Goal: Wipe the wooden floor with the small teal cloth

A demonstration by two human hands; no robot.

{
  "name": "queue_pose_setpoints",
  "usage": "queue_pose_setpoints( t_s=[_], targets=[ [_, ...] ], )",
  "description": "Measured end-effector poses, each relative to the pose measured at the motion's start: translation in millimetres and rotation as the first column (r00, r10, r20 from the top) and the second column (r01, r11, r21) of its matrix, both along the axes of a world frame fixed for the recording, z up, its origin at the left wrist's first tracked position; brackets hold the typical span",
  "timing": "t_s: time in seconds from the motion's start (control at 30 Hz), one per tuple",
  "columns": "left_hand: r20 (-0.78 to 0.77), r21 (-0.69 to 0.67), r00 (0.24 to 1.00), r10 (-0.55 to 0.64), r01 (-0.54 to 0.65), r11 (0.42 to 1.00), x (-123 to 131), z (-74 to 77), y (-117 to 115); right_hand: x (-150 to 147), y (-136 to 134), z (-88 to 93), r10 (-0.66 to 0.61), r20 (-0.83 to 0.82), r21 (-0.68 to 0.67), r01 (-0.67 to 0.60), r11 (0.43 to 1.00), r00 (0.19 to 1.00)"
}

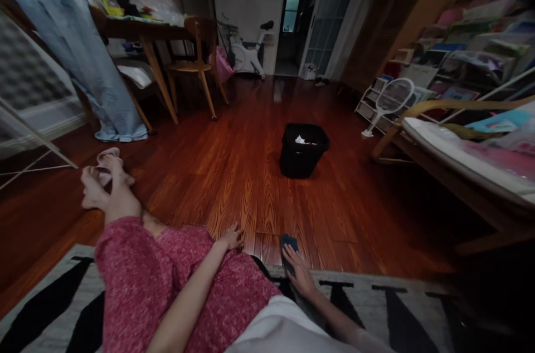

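Note:
My left hand rests at the edge of my lap, beside the red-pink patterned trousers. Its fingers are stretched out, with nothing in them. On the right, my right hand lies with fingers spread over a small dark blue-grey cloth. This cloth is at the border between the wooden floor and the patterned rug; the palm hides part of it. Ahead of both hands stands a black waste bin, upright, with crumpled white paper inside.
My outstretched legs end at slippers on the left. Behind them are a table with hanging jeans and a wooden chair. An exercise bike stands farther back. At right are a wooden-armed seat and an electric swatter.

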State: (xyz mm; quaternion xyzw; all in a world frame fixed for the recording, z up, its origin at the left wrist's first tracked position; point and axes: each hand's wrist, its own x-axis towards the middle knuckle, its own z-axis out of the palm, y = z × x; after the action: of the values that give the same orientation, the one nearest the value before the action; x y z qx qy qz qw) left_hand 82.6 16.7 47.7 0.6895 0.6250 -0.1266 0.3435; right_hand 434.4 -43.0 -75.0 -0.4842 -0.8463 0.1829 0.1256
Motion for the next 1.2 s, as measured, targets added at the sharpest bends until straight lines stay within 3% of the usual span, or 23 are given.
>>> queue_pose_setpoints(
  t_s=[0.27,0.4,0.47,0.57,0.7,0.8,0.9,0.97,1.03,1.2],
  targets=[
    [-0.024,-0.012,1.000,-0.002,0.001,1.000,0.2,9.6,-0.7,-67.4,135.5,23.5,-0.150,0.109,0.036,0.147,0.989,0.983],
    [-0.017,-0.006,1.000,-0.001,0.001,1.000,-0.1,12.9,-0.6,-96.1,176.5,34.9,-0.261,0.168,-0.015,0.268,0.963,0.951],
    [-0.007,0.004,1.000,0.004,-0.004,1.000,-0.6,11.6,-0.2,-101.8,177.9,37.1,-0.274,0.168,-0.020,0.281,0.959,0.947],
    [0.006,0.015,1.000,0.011,-0.011,1.000,-1.4,7.4,1.0,-91.8,155.5,33.0,-0.195,0.152,-0.017,0.200,0.980,0.969],
    [0.023,0.018,1.000,0.015,-0.015,1.000,-2.0,2.0,2.6,-49.1,88.3,16.7,0.012,0.114,-0.028,-0.009,1.000,0.993],
    [0.024,0.024,0.999,0.021,-0.022,0.999,-2.6,0.3,3.2,-17.0,31.6,5.7,-0.013,0.101,-0.032,0.016,0.999,0.995],
    [0.023,0.010,1.000,0.020,-0.020,1.000,-3.4,0.2,3.2,-4.2,-1.6,-0.7,-0.089,0.081,-0.002,0.089,0.996,0.993],
    [0.022,0.002,1.000,0.009,-0.009,1.000,-3.8,0.6,2.7,-7.2,-2.0,-3.2,-0.121,0.071,0.027,0.120,0.992,0.990],
    [0.018,0.005,1.000,0.005,-0.005,1.000,-4.0,1.2,1.9,-15.9,14.6,-3.4,-0.155,0.063,0.059,0.152,0.987,0.986],
    [0.020,0.010,1.000,0.013,-0.014,1.000,-4.1,2.4,0.7,-43.6,95.4,13.1,-0.257,0.059,0.089,0.251,0.964,0.965]
  ],
)
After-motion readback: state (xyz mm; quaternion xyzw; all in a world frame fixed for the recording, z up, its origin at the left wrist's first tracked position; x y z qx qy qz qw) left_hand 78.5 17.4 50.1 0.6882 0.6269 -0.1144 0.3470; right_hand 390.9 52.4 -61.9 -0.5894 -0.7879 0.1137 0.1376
